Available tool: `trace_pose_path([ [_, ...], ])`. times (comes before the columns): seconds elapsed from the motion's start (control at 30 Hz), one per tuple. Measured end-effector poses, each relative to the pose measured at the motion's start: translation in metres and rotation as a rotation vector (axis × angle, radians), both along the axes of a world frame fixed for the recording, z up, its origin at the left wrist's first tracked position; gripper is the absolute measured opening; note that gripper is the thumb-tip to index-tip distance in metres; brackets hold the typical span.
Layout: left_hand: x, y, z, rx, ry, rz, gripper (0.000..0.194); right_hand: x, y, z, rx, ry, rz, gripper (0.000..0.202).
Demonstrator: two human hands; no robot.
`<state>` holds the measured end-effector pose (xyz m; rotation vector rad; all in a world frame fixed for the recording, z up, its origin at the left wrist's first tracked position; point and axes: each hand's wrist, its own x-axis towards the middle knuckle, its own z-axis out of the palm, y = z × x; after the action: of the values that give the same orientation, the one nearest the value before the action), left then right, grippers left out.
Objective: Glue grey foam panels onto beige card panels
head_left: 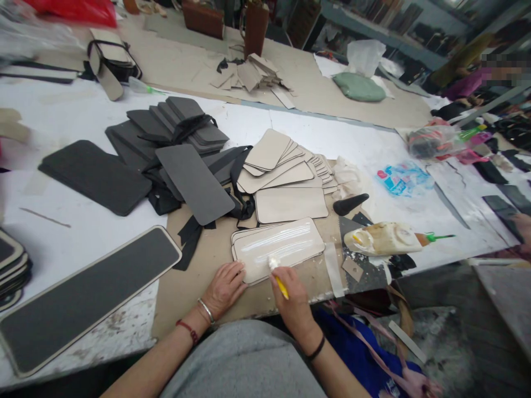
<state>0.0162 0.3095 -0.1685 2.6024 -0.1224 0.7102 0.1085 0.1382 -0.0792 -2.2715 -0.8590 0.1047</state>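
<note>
My right hand (290, 293) is closed round a yellow-handled brush (282, 287), whose white tip touches a beige rounded panel (286, 243). White wet streaks run along that panel, which lies on a small stack. Against the panel's lower left corner rests my left hand (226, 284), fingers spread, holding nothing. Just behind are more beige panels (290, 204), some of them fanned out. Dark grey panels (194, 182) with black strips lie to the left of these. A glue-smeared bottle (384, 239) with a green nozzle lies on its side at the right.
A long dark board (91, 298) with a pale border lies at the left. Beyond the bottle is a black tool (350, 204). Farther back are cardboard scraps (253, 74) and a green pouch (359, 87). A person (468, 72) is at the upper right.
</note>
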Motion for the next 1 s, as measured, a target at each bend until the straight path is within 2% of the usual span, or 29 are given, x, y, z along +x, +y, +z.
trace_pose_path([
  [0.1, -0.002, 0.0, -0.003, -0.003, 0.012, 0.028, 0.021, -0.018, 0.011, 0.006, 0.12, 0.126, 0.029, 0.015],
  [0.23, -0.001, 0.0, -0.002, 0.027, 0.002, 0.025, 0.016, -0.003, 0.01, 0.012, 0.171, 0.101, -0.195, 0.015],
  [0.3, -0.001, 0.001, 0.0, 0.033, -0.004, 0.018, 0.014, 0.004, 0.015, 0.008, 0.197, 0.141, -0.247, 0.017],
  [0.43, 0.0, 0.002, 0.001, 0.023, 0.012, 0.009, 0.013, 0.008, 0.029, -0.005, 0.26, 0.391, -0.218, 0.023],
  [0.53, -0.001, 0.003, 0.0, 0.027, 0.029, 0.007, 0.013, 0.018, 0.026, -0.008, 0.223, 0.282, -0.283, 0.026],
  [0.63, -0.001, 0.003, 0.001, 0.03, 0.011, 0.011, 0.012, 0.027, 0.025, 0.001, 0.216, 0.188, -0.338, 0.025],
  [0.73, 0.0, 0.003, 0.003, 0.019, -0.01, 0.014, 0.011, 0.023, 0.042, 0.006, 0.292, 0.385, -0.279, 0.026],
  [0.8, 0.001, 0.003, 0.005, 0.022, -0.011, 0.013, 0.01, 0.024, 0.058, 0.002, 0.347, 0.551, -0.237, 0.027],
  [0.9, 0.001, 0.003, 0.007, 0.044, -0.014, 0.016, 0.009, 0.049, 0.063, -0.012, 0.364, 0.611, -0.271, 0.03],
  [1.0, 0.002, 0.003, 0.007, 0.055, -0.039, 0.019, 0.009, 0.099, 0.034, -0.018, 0.305, 0.432, -0.413, 0.033],
])
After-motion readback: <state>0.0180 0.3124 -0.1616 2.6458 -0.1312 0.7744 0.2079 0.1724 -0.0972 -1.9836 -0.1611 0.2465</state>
